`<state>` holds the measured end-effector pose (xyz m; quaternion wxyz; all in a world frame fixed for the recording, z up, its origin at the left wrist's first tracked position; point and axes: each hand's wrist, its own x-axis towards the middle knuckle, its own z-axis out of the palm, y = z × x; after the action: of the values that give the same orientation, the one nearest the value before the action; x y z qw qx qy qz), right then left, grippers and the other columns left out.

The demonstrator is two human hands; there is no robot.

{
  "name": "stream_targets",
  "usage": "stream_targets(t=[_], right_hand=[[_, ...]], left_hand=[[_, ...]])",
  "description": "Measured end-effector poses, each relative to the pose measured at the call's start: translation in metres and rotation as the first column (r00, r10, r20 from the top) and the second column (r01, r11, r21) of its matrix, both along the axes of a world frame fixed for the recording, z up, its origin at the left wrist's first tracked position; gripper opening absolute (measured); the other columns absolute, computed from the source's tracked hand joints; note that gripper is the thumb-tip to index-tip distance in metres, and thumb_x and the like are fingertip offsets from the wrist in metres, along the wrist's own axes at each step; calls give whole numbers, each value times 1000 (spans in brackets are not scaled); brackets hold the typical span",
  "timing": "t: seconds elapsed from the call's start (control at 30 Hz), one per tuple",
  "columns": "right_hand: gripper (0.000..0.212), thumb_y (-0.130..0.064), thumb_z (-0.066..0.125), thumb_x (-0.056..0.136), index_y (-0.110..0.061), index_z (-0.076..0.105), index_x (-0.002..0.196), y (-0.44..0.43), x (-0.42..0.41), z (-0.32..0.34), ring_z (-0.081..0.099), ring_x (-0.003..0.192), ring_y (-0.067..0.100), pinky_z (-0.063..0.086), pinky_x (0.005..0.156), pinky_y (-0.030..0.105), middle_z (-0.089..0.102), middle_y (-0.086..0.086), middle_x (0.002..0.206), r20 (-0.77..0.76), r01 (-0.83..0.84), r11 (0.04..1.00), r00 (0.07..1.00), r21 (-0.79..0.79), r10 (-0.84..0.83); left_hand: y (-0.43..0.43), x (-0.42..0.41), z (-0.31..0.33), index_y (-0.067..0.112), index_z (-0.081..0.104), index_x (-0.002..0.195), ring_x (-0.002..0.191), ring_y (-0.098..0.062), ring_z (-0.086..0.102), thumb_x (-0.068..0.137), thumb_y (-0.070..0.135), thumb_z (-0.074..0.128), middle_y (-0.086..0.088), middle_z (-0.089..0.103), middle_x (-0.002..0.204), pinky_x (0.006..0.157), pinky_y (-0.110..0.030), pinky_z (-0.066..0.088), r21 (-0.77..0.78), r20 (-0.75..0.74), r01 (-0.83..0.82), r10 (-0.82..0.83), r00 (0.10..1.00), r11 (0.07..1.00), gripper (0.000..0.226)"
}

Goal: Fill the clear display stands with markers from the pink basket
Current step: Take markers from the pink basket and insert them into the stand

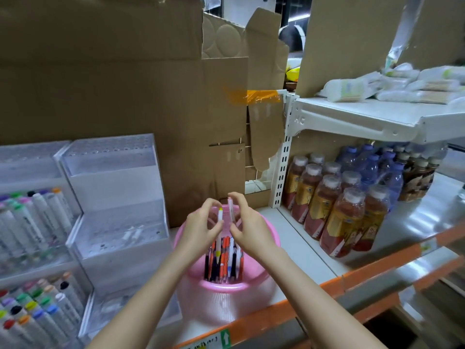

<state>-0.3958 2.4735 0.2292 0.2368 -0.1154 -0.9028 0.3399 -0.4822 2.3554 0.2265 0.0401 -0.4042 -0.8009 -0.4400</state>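
Markers pinched by left hand and right hand above pink basket; best slotted upright into clear stand, nine o'clock.

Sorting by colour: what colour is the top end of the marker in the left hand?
Yellow, at the top of the marker; the head view shows it.

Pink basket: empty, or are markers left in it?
Not empty: orange, black and white markers stand bunched inside the pink basket.
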Motion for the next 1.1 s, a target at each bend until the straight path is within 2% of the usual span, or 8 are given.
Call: stream_targets(t=[0.1,0.23,0.33,0.4,0.7,0.8,0.97,1.1], right_hand=[[63,-5,57,86,-31,34,138,-8,1,11,58,68,15,50,62,30,62,3,82,-97,-3,1000,995,-16,2],[64,-10,60,86,-35,34,138,-18,-1,24,60,70,8,47,64,22,62,-4,80,-190,27,1000,982,2,-26],[66,-5,60,83,-36,36,135,-30,-5,36,61,68,5,52,66,25,61,-9,76,-231,-11,1000,973,2,12],[65,-1,60,82,-34,37,132,-41,-9,46,62,66,6,54,66,30,60,-8,72,-266,-51,999,963,5,51],[60,-1,62,81,-27,40,131,-110,-47,81,64,65,15,54,67,43,61,-2,71,-358,-212,977,910,36,210],[61,1,62,81,-26,40,132,-142,-62,86,63,63,15,54,67,42,60,1,71,-377,-267,961,885,72,274],[60,-1,61,86,-32,36,131,-194,-88,94,62,64,11,55,68,41,54,-11,70,-364,-341,933,860,115,359],[59,-3,62,87,-33,36,131,-221,-109,97,61,64,12,55,66,37,54,-9,70,-379,-359,928,849,100,369]], left_hand=[[-8,4,18,24,52,95,68,3,59,82,9,69,18,59,75,63,-15,45,49,-85,18,-13,996,999,26],[-21,10,44,17,52,93,63,0,58,81,7,68,9,62,74,56,-11,43,115,-163,35,-16,986,993,23],[-37,12,62,14,53,94,63,-6,60,81,6,68,3,64,74,60,-24,50,161,-229,12,25,973,987,21],[-52,11,73,14,53,93,64,-7,60,81,7,68,3,64,73,60,-23,50,191,-257,-28,78,963,981,21],[-141,-10,98,18,51,93,59,-5,62,81,11,70,6,60,80,53,-16,49,273,-226,-227,291,930,935,24],[-174,-16,104,23,48,92,61,-3,62,82,12,69,12,58,78,54,-11,46,301,-224,-271,344,912,914,26],[-221,-29,114,19,52,97,72,-6,63,85,11,67,4,62,82,63,-16,52,331,-239,-302,388,890,894,21],[-249,-44,118,19,51,96,74,-7,64,85,13,68,7,62,83,64,-16,53,347,-233,-322,414,880,881,21]])
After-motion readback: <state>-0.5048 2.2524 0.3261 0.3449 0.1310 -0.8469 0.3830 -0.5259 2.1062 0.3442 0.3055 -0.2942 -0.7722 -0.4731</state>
